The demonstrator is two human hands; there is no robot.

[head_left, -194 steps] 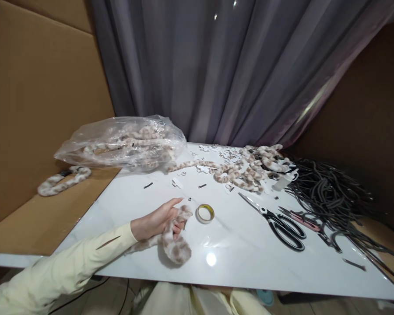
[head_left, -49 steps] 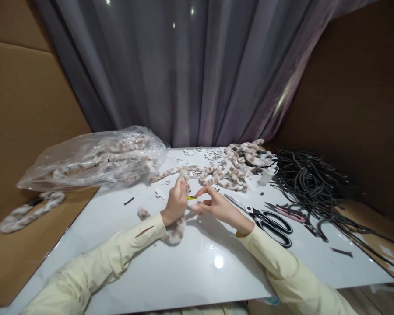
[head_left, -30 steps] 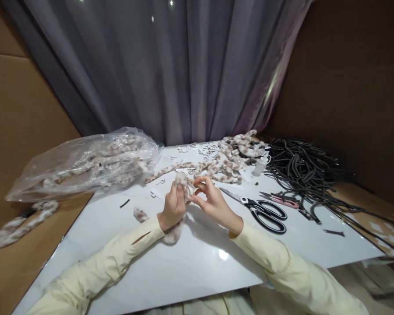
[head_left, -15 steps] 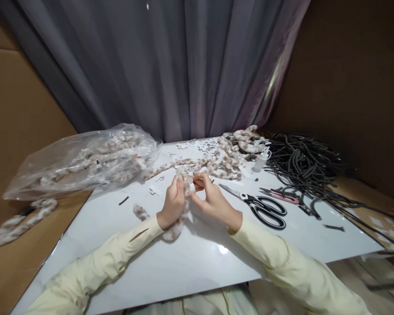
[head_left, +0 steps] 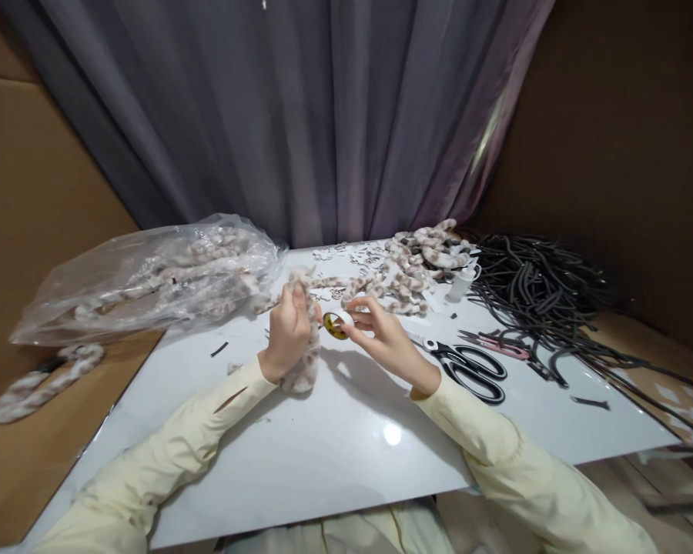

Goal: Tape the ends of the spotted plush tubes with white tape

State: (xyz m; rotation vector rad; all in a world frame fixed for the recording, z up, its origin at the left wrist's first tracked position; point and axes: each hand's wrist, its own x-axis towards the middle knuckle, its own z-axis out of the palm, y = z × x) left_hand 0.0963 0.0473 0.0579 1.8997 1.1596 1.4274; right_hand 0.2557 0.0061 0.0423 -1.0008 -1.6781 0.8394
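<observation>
My left hand [head_left: 289, 331] is closed round a fluffy white and brown plush strip [head_left: 307, 372], whose lower end hangs down towards the white table. Just to the right, my right hand [head_left: 384, 338] pinches a small roll of tape [head_left: 336, 326] between thumb and fingers. The roll has a yellow inside and a white outer face, and it is close beside the strip. Whether a length of tape runs from the roll to the strip I cannot make out. Black-handled scissors [head_left: 467, 369] lie on the table right of my right hand.
A clear plastic bag [head_left: 121, 269] of plush strips lies at the left. Behind my hands are a plush pile [head_left: 416, 269] and small metal pieces [head_left: 352, 258]. At right are a bottle [head_left: 460, 286], pink snips [head_left: 500, 346] and a heap of black cords [head_left: 537, 277]. One plush loop [head_left: 46, 388] rests on cardboard.
My hands have moved apart, the left one going left with the plush strip. The tape roll, mostly hidden before, now shows in my right hand, turned so its yellow inside faces me.
</observation>
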